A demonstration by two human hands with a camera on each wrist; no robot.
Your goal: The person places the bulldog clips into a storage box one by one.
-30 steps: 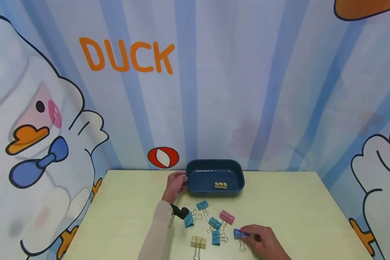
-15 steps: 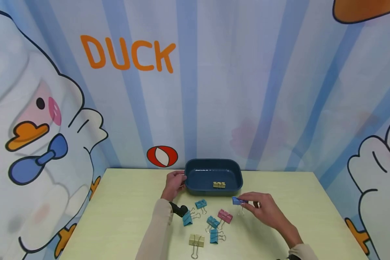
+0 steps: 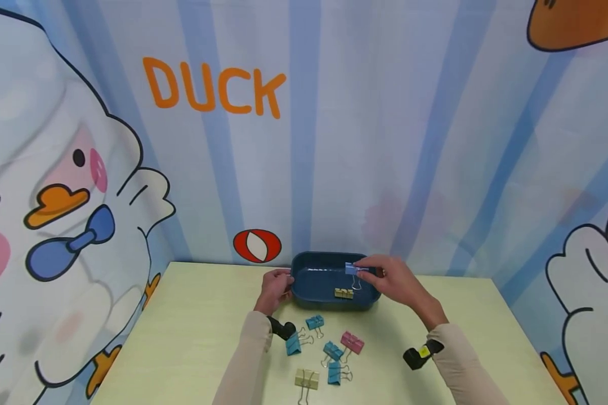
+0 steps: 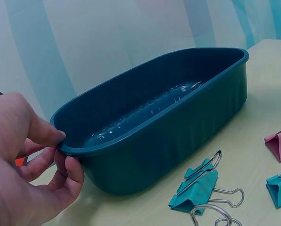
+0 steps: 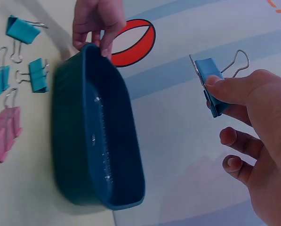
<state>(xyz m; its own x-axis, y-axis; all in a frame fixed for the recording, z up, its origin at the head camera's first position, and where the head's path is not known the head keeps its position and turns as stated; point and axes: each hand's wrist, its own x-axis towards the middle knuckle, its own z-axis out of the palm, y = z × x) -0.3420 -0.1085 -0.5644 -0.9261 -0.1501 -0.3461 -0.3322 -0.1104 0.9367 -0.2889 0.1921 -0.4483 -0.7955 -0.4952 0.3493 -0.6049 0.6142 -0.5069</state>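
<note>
My right hand point(image 3: 392, 278) pinches a blue binder clip point(image 3: 351, 269) between thumb and fingers, over the right part of a dark blue bin point(image 3: 309, 301). In the right wrist view the same binder clip point(image 5: 210, 80) shows one wire handle sticking out. My left hand point(image 3: 275, 289) grips the bin's left end; in the left wrist view its thumb and fingers pinch the rim point(image 4: 98, 149). A yellow binder clip point(image 3: 343, 293) lies on the bin's floor.
On the table in front of the bin lie several teal binder clips point(image 3: 314, 322), a pink binder clip point(image 3: 352, 342) and a yellow binder clip point(image 3: 307, 378). Behind the bin hangs a printed curtain point(image 3: 354, 140).
My right hand has lifted the blue binder clip off the table and carried it forward and left, over the bin. My left hand stays at the bin's left end.
</note>
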